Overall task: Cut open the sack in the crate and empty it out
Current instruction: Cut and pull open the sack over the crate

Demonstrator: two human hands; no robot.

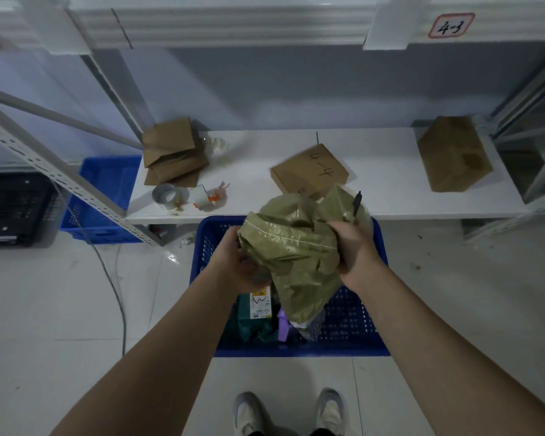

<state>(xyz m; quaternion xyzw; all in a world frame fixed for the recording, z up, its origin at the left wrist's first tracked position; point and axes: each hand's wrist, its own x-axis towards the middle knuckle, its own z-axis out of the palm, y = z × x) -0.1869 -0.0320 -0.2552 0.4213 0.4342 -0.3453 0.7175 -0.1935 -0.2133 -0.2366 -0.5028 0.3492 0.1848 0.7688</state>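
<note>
Now both hands hold the crumpled green woven sack [291,243] up over the blue crate [350,316]: the left hand [244,261] curls round its left edge, and the right hand [353,243] clutches its right side together with a dark cutter [357,202] whose tip sticks up just above the fist. Below the grip the sack's loose end hangs down into the crate, where a green parcel [252,319] with a label and a purple packet [283,324] lie beneath the left hand. Beyond the grip a cardboard box [310,169] marked 4-4 sits on a white shelf [390,184], with tape rolls [170,196] farther left.
</note>
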